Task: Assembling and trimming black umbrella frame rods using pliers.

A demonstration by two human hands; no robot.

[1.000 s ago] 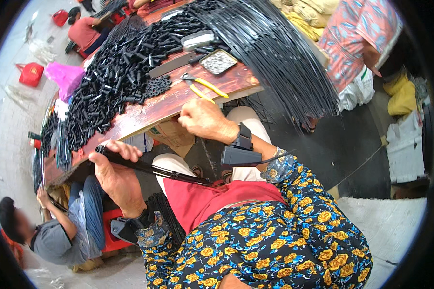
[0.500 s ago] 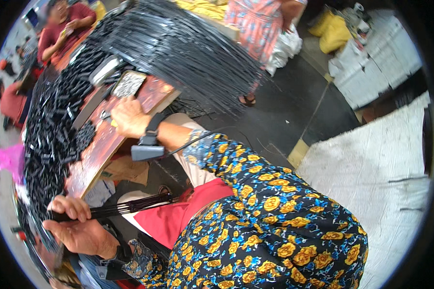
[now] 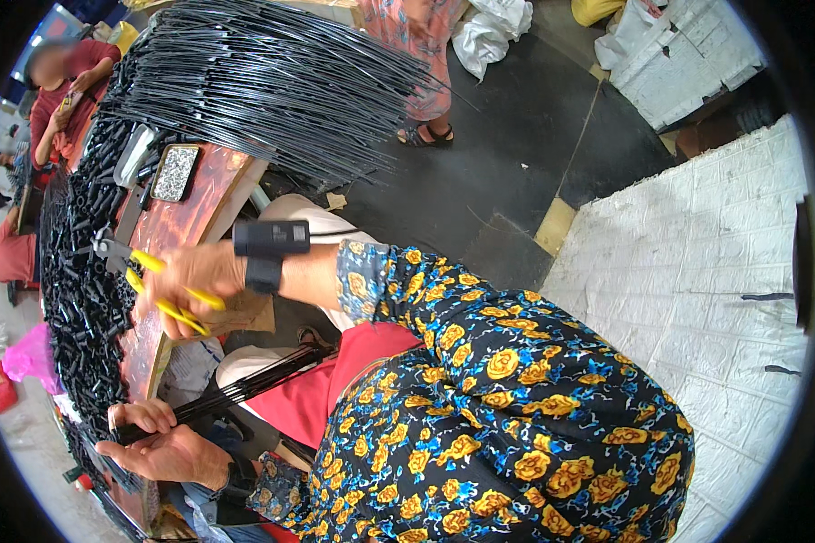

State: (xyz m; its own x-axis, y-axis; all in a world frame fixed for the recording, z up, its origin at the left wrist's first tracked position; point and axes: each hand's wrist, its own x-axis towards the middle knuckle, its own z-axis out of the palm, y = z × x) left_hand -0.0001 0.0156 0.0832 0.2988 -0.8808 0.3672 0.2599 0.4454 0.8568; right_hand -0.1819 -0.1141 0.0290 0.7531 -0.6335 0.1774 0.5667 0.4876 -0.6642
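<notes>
My right hand (image 3: 193,279), slightly blurred, holds yellow-handled pliers (image 3: 180,315) above the table's near edge. Their metal jaws point left toward small black tubular parts (image 3: 86,308) heaped along the table. Lower down, my left hand (image 3: 177,448) is closed around one end of a bundle of thin black rods (image 3: 254,385), which looks like a folded umbrella frame. The bundle slants across my lap, its far end by the red cloth (image 3: 290,403). A small rectangular tray (image 3: 175,174) of tiny silvery pieces sits on the table beyond my right hand.
Long black rods (image 3: 263,81) lie in a wide stack at the table's far end, overhanging its edge. A flat blade-like metal strip (image 3: 129,215) and a light-coloured case (image 3: 136,156) are near the tray. One person (image 3: 71,100) sits across the table; another (image 3: 417,54) stands beyond the rods.
My right hand has come back from beside the tray toward me, lifting the pliers into plain view. My left hand still grips the rod bundle; the whole view has shifted.
</notes>
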